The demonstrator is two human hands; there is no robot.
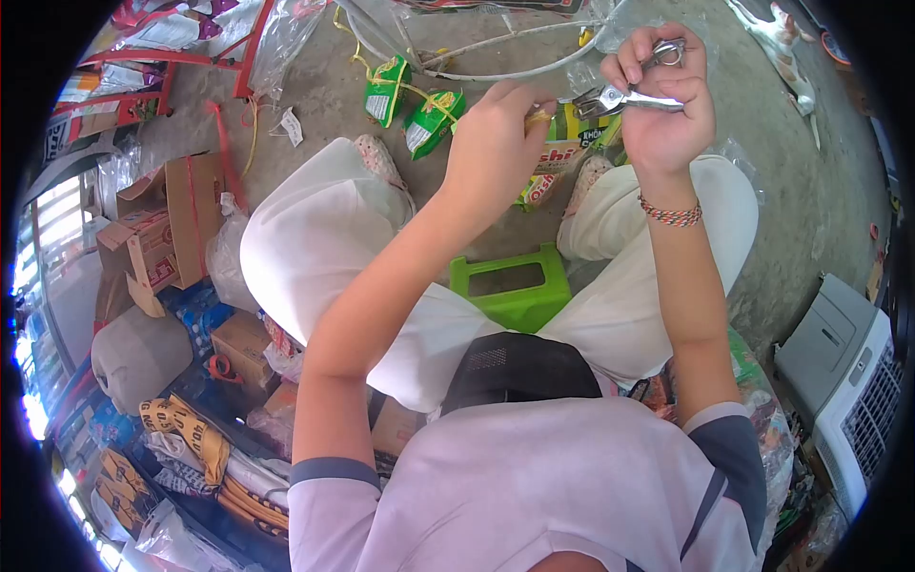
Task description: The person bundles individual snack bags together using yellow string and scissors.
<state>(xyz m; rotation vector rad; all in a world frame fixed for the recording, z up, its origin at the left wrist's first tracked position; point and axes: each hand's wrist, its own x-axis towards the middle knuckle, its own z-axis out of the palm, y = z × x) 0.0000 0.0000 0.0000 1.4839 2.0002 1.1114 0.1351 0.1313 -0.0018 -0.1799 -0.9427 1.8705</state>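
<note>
My left hand (500, 133) is closed, with the fingertips pinching yellow string (539, 117) beside the top of a green and yellow snack packet (562, 157). My right hand (667, 110) is wrapped around a silver hole punch (624, 100), its jaws pointing left toward the packet's upper edge. Between the fingers of that hand also shows a shiny metal loop (667, 52), perhaps a scissor handle. Two small green packets (386, 91) hang on yellow string left of my left hand. Part of the large packet is hidden behind my hands.
A green plastic stool (519, 291) stands between my legs. White metal tubing (515, 71) lies ahead on the concrete floor. Cardboard boxes (157, 234) and a red rack (162, 62) are at left. A cat (782, 48) lies at upper right, above a grey-white air cooler (839, 353).
</note>
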